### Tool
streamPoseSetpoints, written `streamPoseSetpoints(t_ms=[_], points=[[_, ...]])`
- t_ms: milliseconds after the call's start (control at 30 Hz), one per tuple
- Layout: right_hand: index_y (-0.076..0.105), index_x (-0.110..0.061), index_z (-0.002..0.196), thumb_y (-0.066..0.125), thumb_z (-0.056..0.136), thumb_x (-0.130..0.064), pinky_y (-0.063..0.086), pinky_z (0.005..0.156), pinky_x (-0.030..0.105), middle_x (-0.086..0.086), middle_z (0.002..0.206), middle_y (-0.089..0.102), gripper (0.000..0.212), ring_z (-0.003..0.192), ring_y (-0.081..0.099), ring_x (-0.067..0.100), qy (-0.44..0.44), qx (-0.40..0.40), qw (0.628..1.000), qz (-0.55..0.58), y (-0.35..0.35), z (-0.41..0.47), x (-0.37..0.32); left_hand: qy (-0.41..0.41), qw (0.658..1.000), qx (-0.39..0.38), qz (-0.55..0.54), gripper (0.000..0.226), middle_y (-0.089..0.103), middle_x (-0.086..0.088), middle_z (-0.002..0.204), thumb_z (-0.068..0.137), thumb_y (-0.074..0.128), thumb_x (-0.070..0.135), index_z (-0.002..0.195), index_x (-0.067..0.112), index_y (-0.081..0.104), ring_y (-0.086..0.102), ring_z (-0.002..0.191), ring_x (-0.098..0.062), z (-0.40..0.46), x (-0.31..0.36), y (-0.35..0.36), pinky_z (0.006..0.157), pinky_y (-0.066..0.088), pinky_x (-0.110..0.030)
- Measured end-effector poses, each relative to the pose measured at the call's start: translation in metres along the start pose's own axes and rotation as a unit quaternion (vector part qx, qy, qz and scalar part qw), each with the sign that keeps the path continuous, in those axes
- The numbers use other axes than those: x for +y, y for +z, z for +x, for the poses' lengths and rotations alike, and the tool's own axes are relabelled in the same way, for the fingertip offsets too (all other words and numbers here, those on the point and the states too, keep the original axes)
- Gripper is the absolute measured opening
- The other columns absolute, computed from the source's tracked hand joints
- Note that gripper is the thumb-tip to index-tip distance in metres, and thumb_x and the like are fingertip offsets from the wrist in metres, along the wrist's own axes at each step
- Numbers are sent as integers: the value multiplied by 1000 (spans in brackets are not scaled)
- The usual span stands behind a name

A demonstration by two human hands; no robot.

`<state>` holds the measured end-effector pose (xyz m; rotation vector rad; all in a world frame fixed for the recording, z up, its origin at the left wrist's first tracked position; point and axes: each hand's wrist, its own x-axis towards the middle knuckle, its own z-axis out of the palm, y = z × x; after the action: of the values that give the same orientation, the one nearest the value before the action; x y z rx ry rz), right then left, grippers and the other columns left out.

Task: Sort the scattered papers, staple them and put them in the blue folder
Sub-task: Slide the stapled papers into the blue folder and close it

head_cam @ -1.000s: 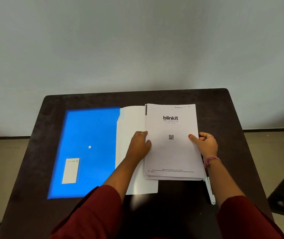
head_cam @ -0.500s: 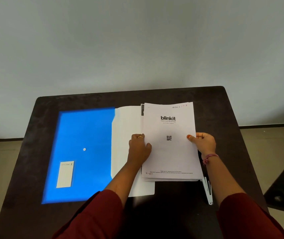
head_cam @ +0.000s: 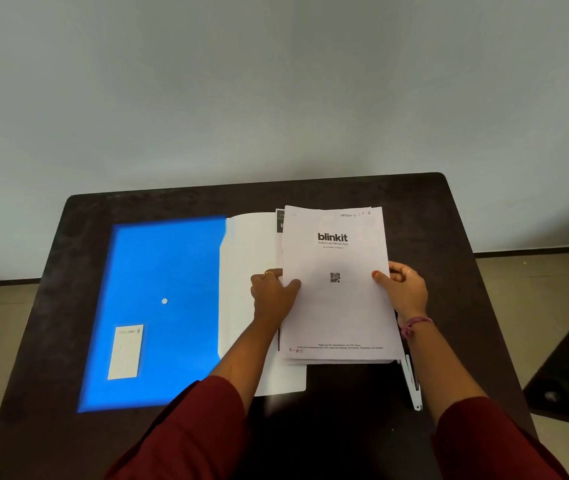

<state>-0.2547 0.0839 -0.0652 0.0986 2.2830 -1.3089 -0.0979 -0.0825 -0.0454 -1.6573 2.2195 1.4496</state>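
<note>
Holding the stack of papers point(head_cam: 336, 306) by both long edges, the person has the left hand point(head_cam: 273, 296) on the left edge, thumb lying over the top sheet and fingers curled under, while the right hand point(head_cam: 403, 289) pinches the right edge with the thumb on top. This two-sided grip probably serves to keep the sheets squared and together while they are guided toward the folder. The top sheet shows the word "blinkit" and a small code square; a few lower sheets peek out at its left and bottom edges, so the stack is not perfectly even.

The blue folder point(head_cam: 158, 306) lies open on the left half of the tabletop point(head_cam: 449, 220), its blue cover spread toward the left edge and its pale inner flap point(head_cam: 248, 244) beside it, partly under the papers. A white label point(head_cam: 125, 351) sits near the cover's near-left corner, and a small white dot marks its middle. A slim white object point(head_cam: 413, 386), too thin to identify, lies by the stack's near-right corner. The left forearm crosses over the inner flap, which could hinder sliding the papers in.
</note>
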Motion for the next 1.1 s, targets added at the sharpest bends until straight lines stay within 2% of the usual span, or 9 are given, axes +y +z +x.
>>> streamPoseSetpoints(t_ms=[133,300,433,533,633,733,900,1000,1100], points=[[61,-10,115,66,88,-23,46,61,21,4,103,64,30,86,61,18,-23,19,1000,2,5,-6,0,36,999,12,1,42,38,-13,133,88,65,28,123,7,53,39,124,-29,-1,5,-1,101,36,-33],[61,-20,119,67,86,-31,53,80,35,8,117,61,36,94,62,21,-22,34,999,-2,9,-3,6,153,986,-5,-69,23,40,-7,132,92,60,20,112,12,52,44,118,-20,-11,4,2,105,39,-31],[54,-20,129,67,85,-36,53,87,40,6,118,57,48,99,61,22,-15,22,1000,-4,5,-3,2,157,980,-66,-106,14,54,-2,117,100,44,26,112,21,39,56,96,-11,-21,5,1,87,49,-23],[56,-27,125,71,73,-53,54,90,45,5,118,56,61,100,62,20,-24,1,1000,10,0,-3,1,164,978,-50,-119,10,58,0,102,102,39,24,111,22,36,58,81,-10,-23,5,-1,79,53,-27],[53,-22,128,72,72,-57,53,92,39,6,123,56,69,105,60,18,-42,-16,998,37,-6,-7,-4,164,973,-49,-155,20,56,-2,116,102,40,22,121,19,35,58,98,-15,-22,6,-6,82,44,-16],[47,-16,133,69,84,-35,53,84,28,2,121,61,57,105,62,16,-47,-70,992,91,-14,-20,-18,155,958,-64,-231,21,55,-7,129,101,42,22,118,31,33,61,110,-24,-20,2,-15,92,50,-28],[52,-16,125,65,88,-21,57,73,32,7,114,69,40,96,69,23,-8,-241,958,153,-18,-47,-29,92,948,-42,-302,44,36,0,149,98,49,30,124,60,29,44,132,-23,-19,-16,-31,108,40,-45],[49,-17,128,67,86,-16,57,74,32,6,116,67,45,100,67,25,-25,-263,956,123,-9,-62,-23,22,949,-58,-309,59,34,4,149,95,54,33,144,39,21,45,129,-23,-22,-26,-36,102,42,-37],[43,-19,135,69,86,-17,56,80,33,4,121,62,56,105,64,23,-35,-254,963,77,2,-68,-12,6,961,-74,-267,62,41,1,146,94,57,29,146,27,24,49,125,-22,-26,-37,-37,103,43,-38]])
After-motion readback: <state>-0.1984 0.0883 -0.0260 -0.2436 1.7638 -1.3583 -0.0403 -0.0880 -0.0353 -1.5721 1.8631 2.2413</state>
